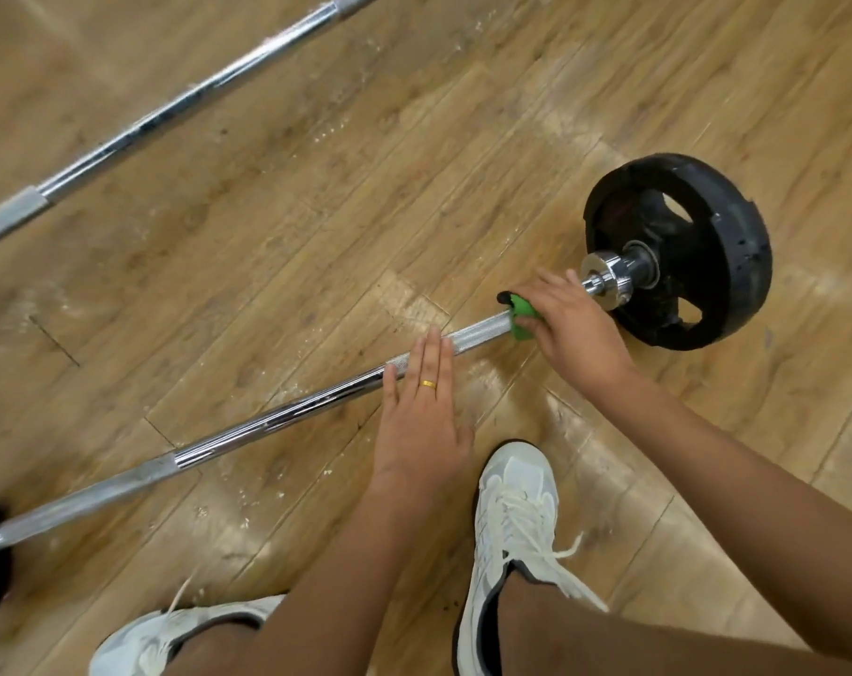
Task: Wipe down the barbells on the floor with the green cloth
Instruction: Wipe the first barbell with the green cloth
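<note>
**Wiping the near bar at its plate end**

The wood floor (316, 212) fills my view, with pale dust specks across it. Two bars lie on it, well apart: the far bar (180, 100) runs along the top left untouched, and the near bar (277, 412) crosses in front of me. A black plate (682, 246) sits on the near bar's right end, behind a chrome collar (609, 280). My white shoes (512, 505) are planted just this side of the bar.

My left hand (424, 407) lies flat on the knurled part, fingers straight and together, steadying the bar. My right hand (575, 324) is curled round the cloth (521, 317), which wraps the bar just beside the collar. A gold ring (429, 384) is on the left hand.

I judge this to be the wipe of the near bar, at its right end. The next move calls for sliding the cloth left along the shaft, so the left hand must shift out of the way. The far bar comes after.

No container is in view.
</note>
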Motion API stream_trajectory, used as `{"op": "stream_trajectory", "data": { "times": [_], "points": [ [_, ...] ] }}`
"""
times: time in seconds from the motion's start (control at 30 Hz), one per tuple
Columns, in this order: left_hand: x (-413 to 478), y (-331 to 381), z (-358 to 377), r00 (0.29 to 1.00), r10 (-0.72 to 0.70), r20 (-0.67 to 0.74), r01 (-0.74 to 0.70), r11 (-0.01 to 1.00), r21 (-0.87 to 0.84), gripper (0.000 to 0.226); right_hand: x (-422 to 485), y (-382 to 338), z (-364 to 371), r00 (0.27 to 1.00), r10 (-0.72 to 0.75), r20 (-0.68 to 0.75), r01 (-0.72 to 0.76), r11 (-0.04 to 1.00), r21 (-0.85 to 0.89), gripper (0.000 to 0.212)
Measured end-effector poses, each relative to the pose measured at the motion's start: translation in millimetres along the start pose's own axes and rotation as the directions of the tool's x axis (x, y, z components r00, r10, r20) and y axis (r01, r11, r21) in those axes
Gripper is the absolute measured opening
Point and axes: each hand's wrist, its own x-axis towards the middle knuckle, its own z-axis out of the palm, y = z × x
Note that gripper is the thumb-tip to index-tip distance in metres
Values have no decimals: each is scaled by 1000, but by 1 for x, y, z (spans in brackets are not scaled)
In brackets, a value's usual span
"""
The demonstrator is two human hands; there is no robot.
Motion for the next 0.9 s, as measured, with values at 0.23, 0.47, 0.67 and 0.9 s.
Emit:
{"op": "stream_trajectory", "data": {
  "times": [0.23,0.47,0.67,0.9],
  "points": [
    [18,-7,-7,1000,-17,21,17,1000,-18,102,17,0,3,994,-68,90,70,997,-13,38],
    [37,-9,-16,999,-39,-4,39,992,-122,105,33,-15,2,981,-121,153,126,992,-23,37],
    [47,-18,-24,999,-27,19,29,990,-138,105,52,5,-4,996,70,60,-71,997,5,32],
    [55,-23,-30,999,-28,26,32,985,-167,107,59,-1,-1,983,-90,161,102,992,-72,38]
  ]
}}
